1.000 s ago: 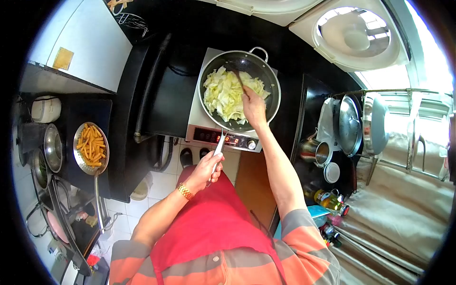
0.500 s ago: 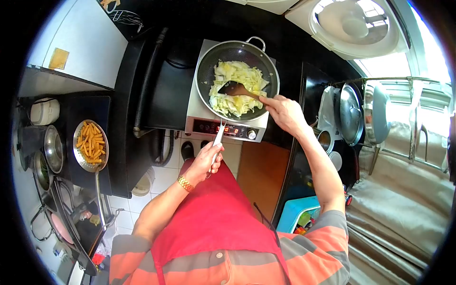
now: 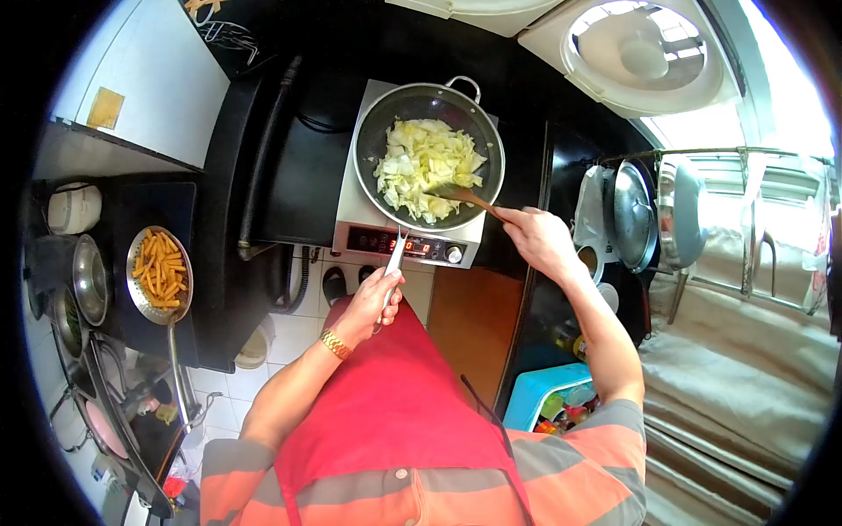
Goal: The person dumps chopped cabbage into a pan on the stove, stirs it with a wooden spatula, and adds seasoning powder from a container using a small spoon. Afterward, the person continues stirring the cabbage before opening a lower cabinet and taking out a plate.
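Note:
A dark wok (image 3: 373,140) with chopped cabbage (image 3: 425,162) in it sits on a steel induction cooker (image 3: 346,210), whose red digits are lit. My left hand (image 3: 373,301) is closed around the metal wok handle (image 3: 396,254), below the pan's near rim. In my right hand (image 3: 539,238) is a wooden spatula (image 3: 478,201), gripped by its handle at the right of the wok. The spatula's blade rests at the lower right edge of the cabbage, partly under the leaves.
On the left, a long-handled strainer (image 3: 140,294) holds orange-brown fried strips (image 3: 161,270), near metal bowls (image 3: 89,267). Pan lids (image 3: 633,215) hang from a rail at right. A blue bin (image 3: 524,399) stands at lower right; an exhaust fan (image 3: 640,48) is above.
The spatula's blade has moved from the middle of the cabbage to its lower right edge, and my right hand has drawn back downward. The cabbage has shifted together; my left hand keeps its grip.

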A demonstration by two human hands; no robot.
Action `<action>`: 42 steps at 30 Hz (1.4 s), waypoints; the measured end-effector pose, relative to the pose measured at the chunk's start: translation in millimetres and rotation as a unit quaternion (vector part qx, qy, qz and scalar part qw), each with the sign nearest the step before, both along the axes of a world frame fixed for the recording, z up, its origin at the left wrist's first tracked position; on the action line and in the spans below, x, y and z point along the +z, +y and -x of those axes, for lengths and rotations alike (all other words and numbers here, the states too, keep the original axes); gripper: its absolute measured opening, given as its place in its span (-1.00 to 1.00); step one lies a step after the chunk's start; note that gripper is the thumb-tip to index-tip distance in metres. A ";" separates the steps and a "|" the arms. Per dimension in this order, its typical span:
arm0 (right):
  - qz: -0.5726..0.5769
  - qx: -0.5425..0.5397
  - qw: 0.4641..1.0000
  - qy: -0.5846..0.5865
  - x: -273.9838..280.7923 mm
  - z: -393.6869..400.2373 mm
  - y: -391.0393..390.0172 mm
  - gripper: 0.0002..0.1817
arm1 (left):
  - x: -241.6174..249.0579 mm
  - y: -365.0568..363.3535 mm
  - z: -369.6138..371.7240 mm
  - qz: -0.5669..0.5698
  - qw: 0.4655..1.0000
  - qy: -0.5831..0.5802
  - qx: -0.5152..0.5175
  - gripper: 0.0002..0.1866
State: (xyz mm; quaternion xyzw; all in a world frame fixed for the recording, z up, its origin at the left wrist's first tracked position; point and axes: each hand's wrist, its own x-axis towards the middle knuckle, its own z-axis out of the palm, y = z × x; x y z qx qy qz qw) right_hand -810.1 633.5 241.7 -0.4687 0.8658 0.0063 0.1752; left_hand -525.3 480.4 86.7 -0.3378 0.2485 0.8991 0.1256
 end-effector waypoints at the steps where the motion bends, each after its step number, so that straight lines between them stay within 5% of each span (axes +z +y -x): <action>1: -0.008 -0.011 0.999 -0.031 12.9 0.5 4.1 -0.65 | 0.3 -0.4 -0.3 0.001 1.000 -0.002 -0.001 -0.74; 5: -0.063 0.001 0.997 -0.049 -7.7 -12.8 11.8 -0.63 | 0.2 -0.6 0.2 0.014 1.000 -0.011 -0.007 -0.74; 9: 0.038 -0.090 0.995 0.001 -94.9 -25.2 -16.3 -0.64 | -1.4 -1.4 -1.0 0.016 1.000 0.003 -0.007 -0.73; 17: 0.178 -0.083 0.980 0.031 -87.8 25.9 -60.3 -0.63 | 3.6 -1.8 -0.6 0.021 1.000 -0.006 -0.005 -0.72; 22: 0.145 -0.145 0.979 -0.004 -141.9 23.4 -73.2 -0.61 | 2.0 0.6 -1.0 0.022 1.000 -0.011 -0.002 -0.73; 25: 0.151 -0.111 0.982 -0.031 -123.4 20.6 -43.6 -0.61 | 1.2 0.4 -0.9 0.018 1.000 -0.007 0.004 -0.73; 32: -0.080 0.008 0.990 0.113 8.1 47.8 7.0 -0.65 | 2.6 -0.1 -1.4 0.015 1.000 0.000 0.002 -0.73; 36: -0.097 0.040 0.987 0.124 -45.0 62.9 -0.4 -0.62 | 3.1 -0.2 -2.9 0.023 1.000 0.000 -0.001 -0.73; 39: 0.075 0.047 0.995 0.052 -92.8 66.0 -16.7 -0.62 | 3.2 -1.9 1.0 0.030 1.000 0.001 -0.001 -0.73; 42: 0.072 0.045 0.996 0.036 -68.5 44.2 -33.8 -0.61 | 4.9 0.0 -2.1 0.044 0.999 0.000 -0.010 -0.72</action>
